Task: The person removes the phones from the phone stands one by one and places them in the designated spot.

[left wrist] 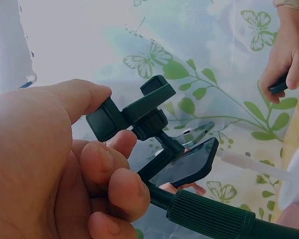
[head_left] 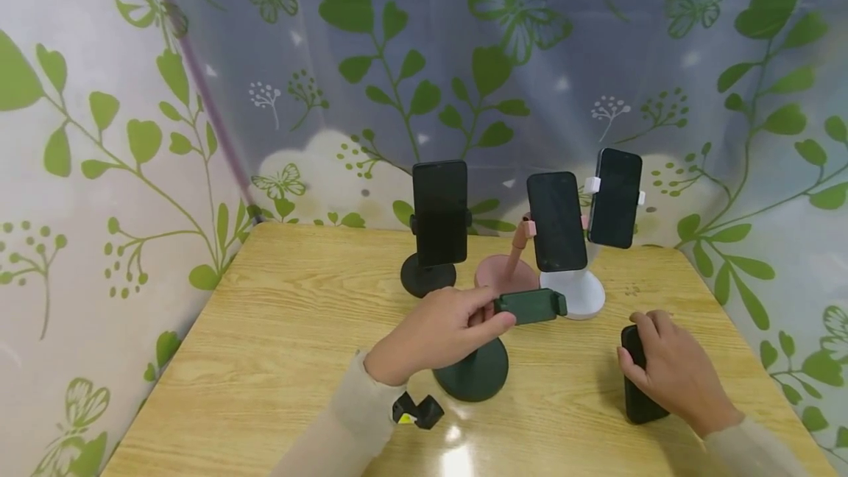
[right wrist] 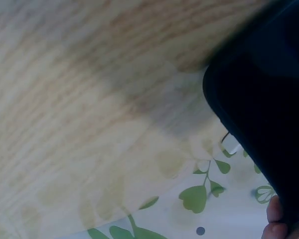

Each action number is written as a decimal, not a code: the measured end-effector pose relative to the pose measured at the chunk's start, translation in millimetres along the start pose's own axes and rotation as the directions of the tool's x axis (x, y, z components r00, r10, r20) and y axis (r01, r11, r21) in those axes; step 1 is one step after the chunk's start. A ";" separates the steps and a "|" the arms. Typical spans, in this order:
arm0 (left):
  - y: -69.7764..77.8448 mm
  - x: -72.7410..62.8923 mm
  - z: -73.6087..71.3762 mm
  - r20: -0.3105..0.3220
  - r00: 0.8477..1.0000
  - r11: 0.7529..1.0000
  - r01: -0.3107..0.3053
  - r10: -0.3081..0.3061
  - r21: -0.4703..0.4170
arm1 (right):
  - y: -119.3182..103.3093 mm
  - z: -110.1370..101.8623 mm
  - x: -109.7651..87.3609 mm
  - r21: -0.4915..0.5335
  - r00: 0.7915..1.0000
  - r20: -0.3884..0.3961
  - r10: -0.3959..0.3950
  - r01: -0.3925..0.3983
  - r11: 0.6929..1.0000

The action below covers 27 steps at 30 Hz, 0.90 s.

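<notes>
My left hand (head_left: 445, 326) pinches one end of the clamp of a dark green phone stand (head_left: 530, 308). The stand's round base (head_left: 472, 375) sits on the table below that hand. In the left wrist view, the thumb lies on the clamp's end piece (left wrist: 103, 119), with the other fingers curled beneath; no phone is in this clamp. To the right, my right hand (head_left: 682, 366) grips a black phone (head_left: 642, 400) by its sides, low over the table. The same phone (right wrist: 264, 99) fills the right side of the right wrist view.
Behind the green stand are a black stand (head_left: 427, 280), a pink stand (head_left: 493, 271) and a white stand (head_left: 589, 294), each with a dark-screened phone in its clamp. A leaf-patterned curtain (head_left: 397, 131) borders the wooden table (head_left: 298, 330) at the back and sides.
</notes>
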<state>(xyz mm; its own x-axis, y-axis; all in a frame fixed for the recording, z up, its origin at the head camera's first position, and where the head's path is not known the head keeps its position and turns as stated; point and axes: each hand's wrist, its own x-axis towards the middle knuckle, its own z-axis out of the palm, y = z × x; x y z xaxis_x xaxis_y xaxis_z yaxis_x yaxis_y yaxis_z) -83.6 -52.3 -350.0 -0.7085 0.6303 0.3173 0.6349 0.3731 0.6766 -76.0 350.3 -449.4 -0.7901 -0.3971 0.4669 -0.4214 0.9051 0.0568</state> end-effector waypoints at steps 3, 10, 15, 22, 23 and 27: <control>0.6 -0.1 -0.2 0.001 1.000 1.000 -0.004 0.004 0.014 | -0.7 1.2 -1.4 0.004 0.999 0.023 0.043 -0.043 0.999; 1.2 0.2 -1.0 0.005 1.000 1.000 -0.002 0.002 0.020 | -1.2 0.7 2.7 0.029 0.994 0.049 0.099 -0.101 0.994; 2.0 0.9 -2.1 0.016 1.000 1.000 0.002 -0.002 0.007 | -3.5 0.9 7.4 0.052 0.982 0.095 0.163 -0.169 0.984; 1.8 -0.1 -1.6 0.023 1.000 1.000 0.006 -0.006 -0.009 | -4.3 1.5 11.4 0.057 0.938 0.235 0.255 -0.275 0.960; 1.4 -0.4 -1.4 0.022 1.000 1.000 0.007 -0.007 -0.009 | -4.3 1.1 12.4 0.057 0.923 0.269 0.274 -0.299 0.952; 0.0 -1.8 -1.6 0.016 1.000 1.000 0.006 -0.006 -0.004 | -4.6 -0.2 17.1 0.049 0.865 0.381 0.326 -0.371 0.927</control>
<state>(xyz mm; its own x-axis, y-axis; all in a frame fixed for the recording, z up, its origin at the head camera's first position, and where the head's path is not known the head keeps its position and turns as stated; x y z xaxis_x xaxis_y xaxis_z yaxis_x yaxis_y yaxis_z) -82.8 -54.5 -349.5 -0.7071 0.6390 0.3027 0.6296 0.3741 0.6809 -87.6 339.4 -441.5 -0.9906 -0.1062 0.0863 -0.1192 0.9793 -0.1638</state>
